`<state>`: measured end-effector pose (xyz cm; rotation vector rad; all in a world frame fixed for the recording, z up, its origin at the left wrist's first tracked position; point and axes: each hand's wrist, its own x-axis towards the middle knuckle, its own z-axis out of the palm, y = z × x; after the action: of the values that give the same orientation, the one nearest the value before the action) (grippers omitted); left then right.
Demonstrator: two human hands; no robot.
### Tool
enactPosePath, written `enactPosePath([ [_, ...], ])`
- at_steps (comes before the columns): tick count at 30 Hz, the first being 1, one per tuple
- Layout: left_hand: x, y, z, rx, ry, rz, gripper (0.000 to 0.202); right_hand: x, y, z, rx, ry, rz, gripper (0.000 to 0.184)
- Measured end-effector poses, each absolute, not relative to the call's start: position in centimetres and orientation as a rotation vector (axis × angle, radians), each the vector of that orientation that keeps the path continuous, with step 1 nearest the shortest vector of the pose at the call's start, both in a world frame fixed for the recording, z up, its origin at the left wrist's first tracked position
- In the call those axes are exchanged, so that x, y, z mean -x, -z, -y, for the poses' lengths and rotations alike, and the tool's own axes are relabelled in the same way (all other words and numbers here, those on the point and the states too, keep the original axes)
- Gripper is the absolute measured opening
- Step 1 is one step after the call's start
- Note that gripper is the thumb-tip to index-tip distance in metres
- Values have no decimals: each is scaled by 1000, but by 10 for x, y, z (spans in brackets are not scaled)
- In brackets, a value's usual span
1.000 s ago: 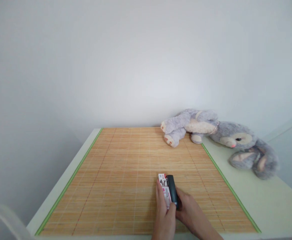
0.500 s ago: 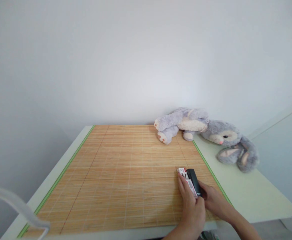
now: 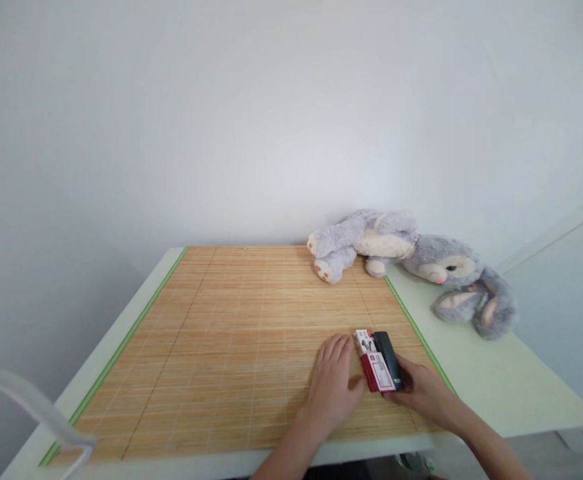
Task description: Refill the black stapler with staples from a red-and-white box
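A black stapler-like object (image 3: 388, 360) lies lengthwise on the bamboo mat (image 3: 251, 320), at its right side. Along its left flank sit a small white box with a dark picture (image 3: 366, 341) and, nearer to me, red-and-white boxes (image 3: 380, 371). My right hand (image 3: 418, 389) grips the near end of the black object from the right, its thumb by the bottom of the red-and-white boxes. Just left of the boxes, my left hand (image 3: 332, 380) rests palm down with fingers stretched forward and thumb apart, holding nothing.
A grey plush rabbit (image 3: 388, 243) lies across the mat's far right corner and the pale tabletop (image 3: 511, 380). Behind is a white wall (image 3: 251, 120). A white curved bar (image 3: 31, 407) enters at the lower left.
My left hand has let go of the boxes and moved left onto the mat, uncovering their red sides. My right hand stays at the near end of the black object.
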<state>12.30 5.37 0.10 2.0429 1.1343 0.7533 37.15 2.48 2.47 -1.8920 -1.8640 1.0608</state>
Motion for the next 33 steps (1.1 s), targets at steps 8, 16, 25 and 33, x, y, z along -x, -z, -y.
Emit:
enactPosePath([
  [8,-126,-1,-69,-2228,-721,-1067,75,-368,-36,-31,1929,-1052,1823,54],
  [16,-127,-1,-72,-2242,-685,-1073,76,-358,-41,-33,1896,-1066,1833,58],
  [25,-17,-11,-40,-2264,-647,-1448,59,-369,-59,26,1921,-872,1739,95],
  [33,48,12,-29,-2279,-475,-2090,74,-181,-19,11,1694,-503,2121,71],
])
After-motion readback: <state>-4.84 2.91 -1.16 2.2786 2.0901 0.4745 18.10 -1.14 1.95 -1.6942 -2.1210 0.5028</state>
